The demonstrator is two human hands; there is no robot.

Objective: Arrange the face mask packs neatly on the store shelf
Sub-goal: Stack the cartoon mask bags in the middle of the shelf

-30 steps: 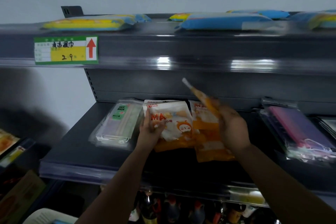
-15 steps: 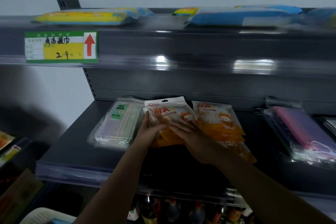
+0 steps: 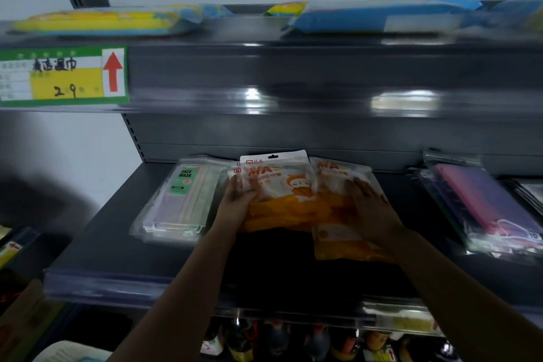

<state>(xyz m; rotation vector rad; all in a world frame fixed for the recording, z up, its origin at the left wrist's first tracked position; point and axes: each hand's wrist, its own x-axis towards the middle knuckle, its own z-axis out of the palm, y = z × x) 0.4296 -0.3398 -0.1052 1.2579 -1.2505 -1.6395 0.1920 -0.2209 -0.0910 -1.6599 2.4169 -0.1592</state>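
Two piles of orange-and-white face mask packs lie side by side in the middle of the dark grey shelf [image 3: 100, 247]. My left hand [image 3: 236, 200] holds the left edge of the left pile [image 3: 282, 194], with the thumb on top of the upper pack. My right hand [image 3: 370, 209] rests flat on the right pile [image 3: 343, 244], fingers straight and spread. The right pile sits a little nearer the shelf's front edge than the left one.
A clear pack labelled FACE MASK [image 3: 182, 200] lies left of the piles. Pink and purple mask packs [image 3: 484, 209] lie to the right. Blue and yellow packs [image 3: 376, 16] sit on the upper shelf, above a price label [image 3: 63, 76]. Bottles [image 3: 279, 338] stand below.
One second ago my right hand held an orange pack up in the air. That pack now lies on the shelf, and the hand has moved from the left pile onto the right one.
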